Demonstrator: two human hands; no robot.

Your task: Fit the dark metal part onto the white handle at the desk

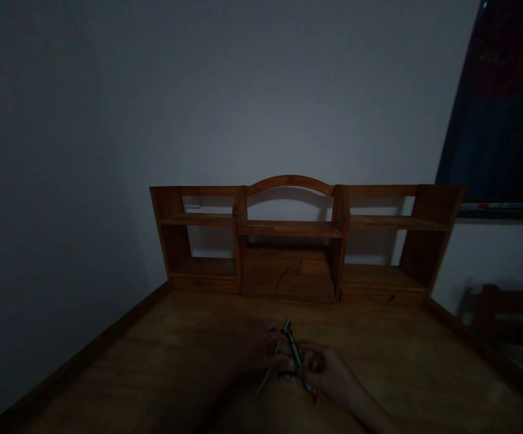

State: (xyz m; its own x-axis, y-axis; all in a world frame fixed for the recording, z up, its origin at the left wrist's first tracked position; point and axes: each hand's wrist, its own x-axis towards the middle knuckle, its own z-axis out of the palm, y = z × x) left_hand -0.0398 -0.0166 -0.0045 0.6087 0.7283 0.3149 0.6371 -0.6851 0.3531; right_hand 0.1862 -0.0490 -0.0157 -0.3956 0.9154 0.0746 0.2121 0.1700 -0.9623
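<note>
Low in the middle of the dim head view, both hands meet over the wooden tabletop (189, 337). My right hand (329, 369) is closed around a dark rod with a short crosswise shiny head (294, 346), tilted with that head pointing away from me. Between the fingers of my left hand (265, 349) is a thin pale stick (265, 381), slanting down toward me. A small dark curved piece (287, 374) lies between the hands; whether it joins the rod I cannot tell. Something small and reddish (316, 396) shows below my right hand.
A wooden shelf unit (291, 229) with an arched top rail stands at the table's back edge, against the pale wall (261, 96). A raised wooden rim (107, 328) runs along the left side. A dark board (505, 120) hangs at the right, above wooden furniture (491, 304).
</note>
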